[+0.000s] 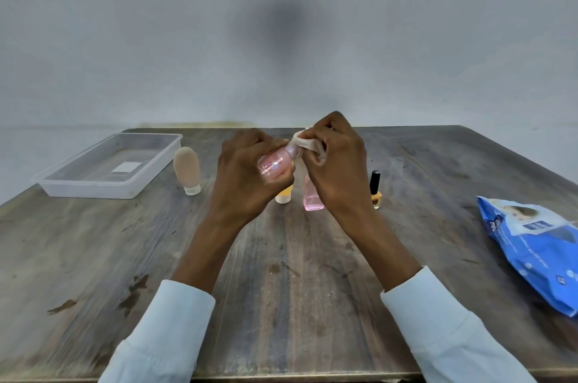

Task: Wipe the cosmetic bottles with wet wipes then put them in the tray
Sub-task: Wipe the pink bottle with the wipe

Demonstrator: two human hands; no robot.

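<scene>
Pale sleeves (pixel 175 320) at the bottom edge, both arms up over a worn, stained wooden surface (pixel 291 273). Left hand (pixel 247 170) has its grip curled round a small pink bottle (pixel 276 163), held tilted in the air; right hand (pixel 337 160) pinches a white wipe (pixel 308 143) against its top. Clear tray (pixel 62 187) sits far left, a beige tube (pixel 187 168) just beside it. Blue wipes pack (pixel 538 245) lies on the right. Plain grey wall (pixel 281 38) behind.
</scene>
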